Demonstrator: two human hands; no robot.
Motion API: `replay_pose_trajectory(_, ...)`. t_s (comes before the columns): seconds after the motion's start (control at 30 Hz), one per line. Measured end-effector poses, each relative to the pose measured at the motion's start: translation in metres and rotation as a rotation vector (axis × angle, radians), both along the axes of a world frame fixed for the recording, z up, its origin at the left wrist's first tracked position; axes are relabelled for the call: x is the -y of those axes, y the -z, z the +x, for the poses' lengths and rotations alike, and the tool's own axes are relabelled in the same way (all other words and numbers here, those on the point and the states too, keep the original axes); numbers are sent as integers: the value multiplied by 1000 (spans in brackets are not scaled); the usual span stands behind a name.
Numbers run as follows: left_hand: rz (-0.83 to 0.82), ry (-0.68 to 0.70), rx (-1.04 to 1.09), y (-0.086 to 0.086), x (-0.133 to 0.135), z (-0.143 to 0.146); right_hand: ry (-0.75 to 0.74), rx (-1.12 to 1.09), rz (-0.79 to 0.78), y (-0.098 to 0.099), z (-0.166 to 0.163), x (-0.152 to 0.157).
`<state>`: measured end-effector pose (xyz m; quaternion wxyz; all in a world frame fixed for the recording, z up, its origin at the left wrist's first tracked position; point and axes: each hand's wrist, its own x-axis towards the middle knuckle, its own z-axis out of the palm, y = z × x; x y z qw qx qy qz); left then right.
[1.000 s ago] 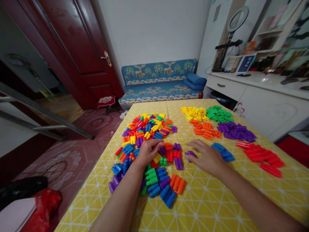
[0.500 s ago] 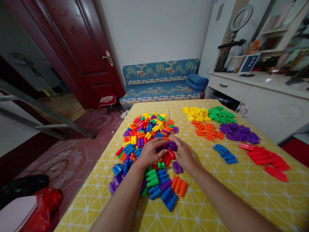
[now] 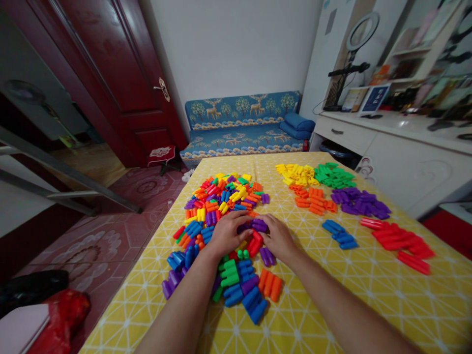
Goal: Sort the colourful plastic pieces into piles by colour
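My left hand [image 3: 229, 234] curves over the right side of a mixed heap of plastic building blocks [image 3: 223, 195], its fingers and thumb closed round purple blocks. Facing it, my right hand [image 3: 279, 237] has its fingers bent against the purple blocks [image 3: 260, 225] between the hands. Just below my fingertips lies a red block [image 3: 255, 244]. Another purple block [image 3: 267, 256] rests beneath my right hand. Nearer to me are a green block [image 3: 229, 273], an orange block [image 3: 270, 284] and a blue block [image 3: 254, 305]. My palms hide part of the heap.
On the right of the yellow tablecloth [image 3: 309, 305] lie single-colour piles: yellow [image 3: 296, 174], green [image 3: 334, 175], orange [image 3: 315, 200], purple [image 3: 360, 202], blue [image 3: 339, 234] and red [image 3: 400, 241]. A blue patterned sofa [image 3: 243, 140] stands beyond the table, a white cabinet [image 3: 401, 167] to the right.
My right hand's fingers have drawn in closer round the purple blocks. The red block near my fingertips now lies lower and more exposed. The camera view has shifted slightly.
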<state>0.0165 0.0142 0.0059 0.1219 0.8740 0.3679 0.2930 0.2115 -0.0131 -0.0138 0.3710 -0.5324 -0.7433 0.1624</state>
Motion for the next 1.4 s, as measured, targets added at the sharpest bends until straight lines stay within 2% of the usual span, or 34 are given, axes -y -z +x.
replay_pose_trajectory(0.13,-20,-7,24,-1,0,1,34,-46,-5,1,-3,4)
replay_pose_trajectory(0.27,-31,-17,33,-1,1,1,145,-175,111,-6,15,7)
replay_pose_trajectory(0.33,-41,-15,34,-1,1,0,283,-178,226,-17,45,2)
replay_pose_trajectory(0.43,-52,-11,43,-1,1,0,571,-63,390,-36,117,-15)
replay_pose_trajectory(0.53,-58,-13,48,-2,1,0,809,106,340,-48,196,-35)
replay_pose_trajectory(0.6,-63,-18,41,-2,0,0,848,205,259,-47,236,-44)
replay_pose_trajectory(0.67,-66,-22,37,-2,0,0,843,268,186,-41,263,-49)
replay_pose_trajectory(0.8,-60,-22,45,-2,0,0,817,313,99,-29,281,-51)
replay_pose_trajectory(0.87,-58,-17,48,-2,0,0,820,277,128,-30,270,-50)
replay_pose_trajectory(0.93,-55,-14,50,-2,0,0,790,234,189,-36,244,-47)
replay_pose_trajectory(1.03,-48,-12,60,-1,0,-1,577,164,215,-45,175,-31)
replay_pose_trajectory(1.1,-39,-5,72,0,-1,-1,301,79,79,-46,120,-9)
replay_pose_trajectory(1.13,-35,-1,79,0,-1,-1,151,78,-50,-45,94,5)
replay_pose_trajectory(1.23,-32,9,106,2,-2,-1,-218,184,-353,-37,31,52)
replay_pose_trajectory(1.3,-40,12,148,3,-3,-1,-328,284,-419,-31,6,76)
replay_pose_trajectory(1.4,-28,-16,274,2,-5,-1,-315,385,-430,-26,-13,85)
